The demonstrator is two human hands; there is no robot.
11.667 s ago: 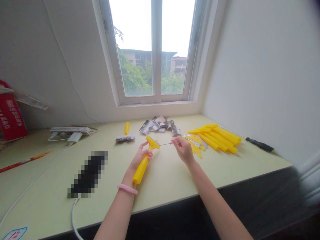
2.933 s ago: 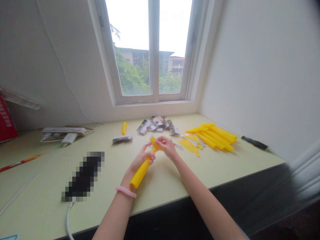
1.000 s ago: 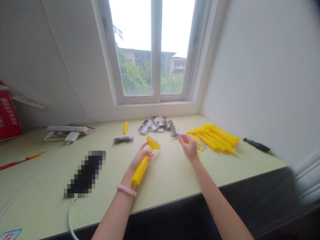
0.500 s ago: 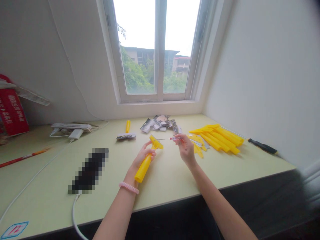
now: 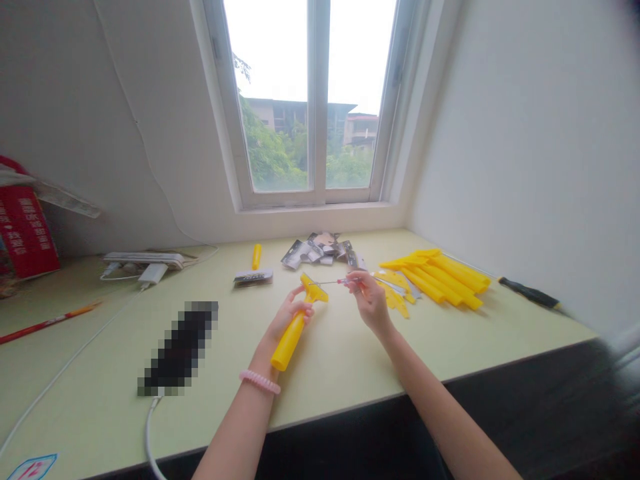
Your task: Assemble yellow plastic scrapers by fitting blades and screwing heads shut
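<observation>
My left hand (image 5: 292, 313) is wrapped round a yellow scraper (image 5: 289, 341), its wide head pointing away from me and its thick handle end toward me. A pink coiled band is on that wrist. My right hand (image 5: 369, 301) pinches the red handle of a thin screwdriver (image 5: 341, 281). The metal shaft points left, and its tip is at the scraper's head. Just right of my right hand lie flat yellow pieces (image 5: 397, 303), beside a pile of yellow handles (image 5: 440, 277).
Small packets (image 5: 325, 250) are heaped below the window. Left of them are a yellow tube (image 5: 257, 257) and a packet stack (image 5: 253, 277). A blurred-out dark device (image 5: 177, 350) with a white cable, a power strip (image 5: 145, 259) and a black-handled tool (image 5: 529, 293) also lie on the table (image 5: 340, 373).
The view has shifted slightly. Both hands keep their holds, and the screwdriver's shaft is now tilted a little differently against the scraper's head.
</observation>
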